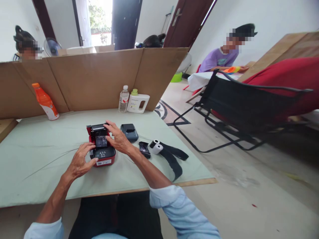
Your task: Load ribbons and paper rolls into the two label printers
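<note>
Your printer (pixel 102 153) stands lid-up at twelve o'clock. Your left hand (pixel 79 161), spread wide, touches its nine-o'clock side. Your right hand (pixel 119 137), half-curled, meets the lid (pixel 96 128) at two, grip unclear; a slip there could pinch you.

A pale green cloth (pixel 52 142) covers the table (pixel 199 182). On it sits a red and black machine (pixel 106 154), lid up. To its right are a dark machine (pixel 131 135), a black packet (pixel 144 150), two small rolls (pixel 157 149) and black strips (pixel 175 167). An orange bottle (pixel 46 102), a clear bottle (pixel 123 101) and a white jug (pixel 136 104) stand at the back.
</note>
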`<state>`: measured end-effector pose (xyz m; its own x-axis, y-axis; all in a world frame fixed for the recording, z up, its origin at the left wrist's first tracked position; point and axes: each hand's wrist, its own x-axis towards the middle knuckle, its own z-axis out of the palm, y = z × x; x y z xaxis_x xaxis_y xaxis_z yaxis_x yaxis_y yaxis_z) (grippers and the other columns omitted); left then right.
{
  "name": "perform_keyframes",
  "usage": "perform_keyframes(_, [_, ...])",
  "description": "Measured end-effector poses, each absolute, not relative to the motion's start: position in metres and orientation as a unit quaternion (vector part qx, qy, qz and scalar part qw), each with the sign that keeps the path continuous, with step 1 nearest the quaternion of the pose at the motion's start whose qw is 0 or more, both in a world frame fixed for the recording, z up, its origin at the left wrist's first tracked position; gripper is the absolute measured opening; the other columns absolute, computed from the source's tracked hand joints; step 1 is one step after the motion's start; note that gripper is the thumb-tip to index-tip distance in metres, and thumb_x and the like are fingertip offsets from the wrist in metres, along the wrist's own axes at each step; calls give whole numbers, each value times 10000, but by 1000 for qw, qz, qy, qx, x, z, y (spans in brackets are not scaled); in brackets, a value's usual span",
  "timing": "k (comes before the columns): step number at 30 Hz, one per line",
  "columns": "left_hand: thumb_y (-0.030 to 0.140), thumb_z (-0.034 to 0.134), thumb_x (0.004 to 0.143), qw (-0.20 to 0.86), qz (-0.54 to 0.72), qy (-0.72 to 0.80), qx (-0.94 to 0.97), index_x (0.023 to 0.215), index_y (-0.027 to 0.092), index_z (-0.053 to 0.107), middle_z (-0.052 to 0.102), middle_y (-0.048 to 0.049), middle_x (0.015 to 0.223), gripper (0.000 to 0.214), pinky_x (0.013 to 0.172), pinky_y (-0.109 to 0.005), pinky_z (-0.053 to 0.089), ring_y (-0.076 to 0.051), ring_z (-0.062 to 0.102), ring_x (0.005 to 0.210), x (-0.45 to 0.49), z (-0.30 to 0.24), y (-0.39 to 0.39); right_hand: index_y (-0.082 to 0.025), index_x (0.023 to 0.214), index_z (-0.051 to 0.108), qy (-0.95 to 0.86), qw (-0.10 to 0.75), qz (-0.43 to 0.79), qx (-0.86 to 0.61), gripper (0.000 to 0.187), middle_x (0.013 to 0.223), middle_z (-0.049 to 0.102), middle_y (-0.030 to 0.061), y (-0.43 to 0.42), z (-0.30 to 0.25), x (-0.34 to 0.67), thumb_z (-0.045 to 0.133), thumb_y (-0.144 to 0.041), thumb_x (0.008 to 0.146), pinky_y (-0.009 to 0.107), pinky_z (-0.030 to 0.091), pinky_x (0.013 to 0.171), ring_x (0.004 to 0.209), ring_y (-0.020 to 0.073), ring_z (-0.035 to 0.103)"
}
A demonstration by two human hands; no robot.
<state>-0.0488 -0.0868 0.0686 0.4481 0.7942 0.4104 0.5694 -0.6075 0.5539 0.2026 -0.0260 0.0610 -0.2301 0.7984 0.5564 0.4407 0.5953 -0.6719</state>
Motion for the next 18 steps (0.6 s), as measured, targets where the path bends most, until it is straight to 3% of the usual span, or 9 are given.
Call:
perform_keyframes(5, [327, 668, 912, 142, 348, 466, 801, 1170, 220, 727, 739, -115, 1214, 286, 1068, -541, 548, -298, 665, 1171, -47, 62, -63, -252, 1511, 548, -719, 510, 150, -447, 599, 1590, 511, 142, -43, 51, 197, 596, -163, 921, 504, 534, 1144, 1361, 284, 598])
perform_keyframes(10, [359, 754, 803, 145, 350, 508, 773, 1123, 198, 749, 767, -118, 1135, 358, 1044, -522, 550, -322, 685, 1130, -30, 65, -29, -232, 1444, 590, -730, 487, 161, -451, 559, 1337, 696, 133, -39, 43, 192, 643, -171, 891, 506, 541, 1112, 1258, 288, 646])
perform_keyframes(14, [358, 691, 814, 187, 380, 525, 738, 982, 188, 775, 786, -91, 1013, 253, 988, -473, 572, -285, 729, 990, -19, 69, -18, -225, 1471, 558, -718, 485, 177, -467, 600, 1353, 693, 141, -44, 42, 189, 685, -224, 885, 492, 545, 1095, 1231, 284, 655])
perform_keyframes(18, [412, 671, 844, 176, 419, 503, 735, 795, 235, 777, 795, -67, 931, 212, 1110, -497, 512, -325, 692, 1186, -21, 72, -25, -229, 1478, 550, -702, 481, 209, -481, 638, 1340, 693, 130, -54, 46, 188, 728, -244, 866, 444, 577, 1009, 1135, 259, 678])
